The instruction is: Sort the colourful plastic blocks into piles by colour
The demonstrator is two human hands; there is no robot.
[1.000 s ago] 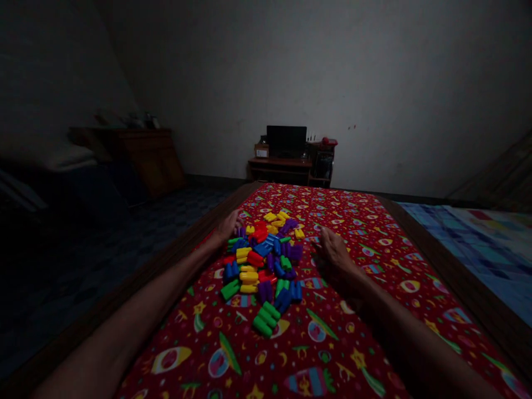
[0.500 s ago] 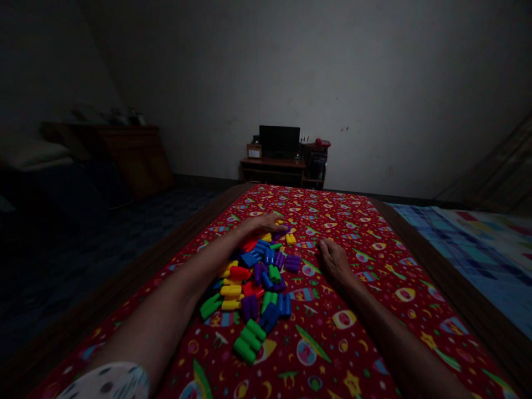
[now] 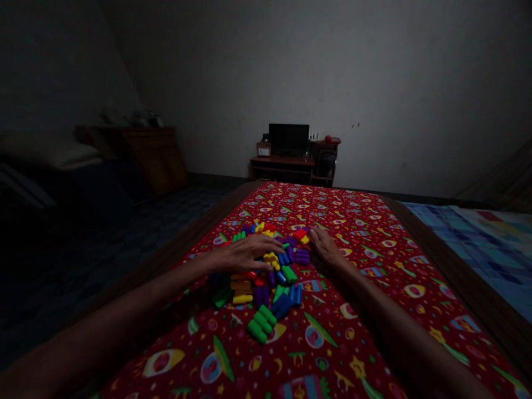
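A pile of coloured plastic blocks in red, yellow, blue, green and purple is spread on a red patterned cloth [image 3: 332, 349]. Over its middle reaches my left hand [image 3: 249, 252], fingers stretched and thumb apart, with a yellow block [image 3: 272, 260] showing in the gap; no firm grip shows. My right hand [image 3: 326, 246] rests low at the pile's right edge, its fingertips beside a red block [image 3: 299, 235] and a small yellow block [image 3: 305, 240]. A purple block [image 3: 302, 256] lies just left of that hand. Nearest to me is a green ridged block [image 3: 262, 323].
The cloth covers a long surface with brown edges [image 3: 409, 221]. Beyond its far end stands a desk [image 3: 282, 161] with a dark monitor [image 3: 288, 138]. A wooden cabinet [image 3: 155, 158] is at the left, and a blue checked sheet [image 3: 461, 244] at the right.
My left hand has come back from the pile's far end to over its middle. My right hand is closer to the blocks, and red and yellow ones now lie by its fingertips.
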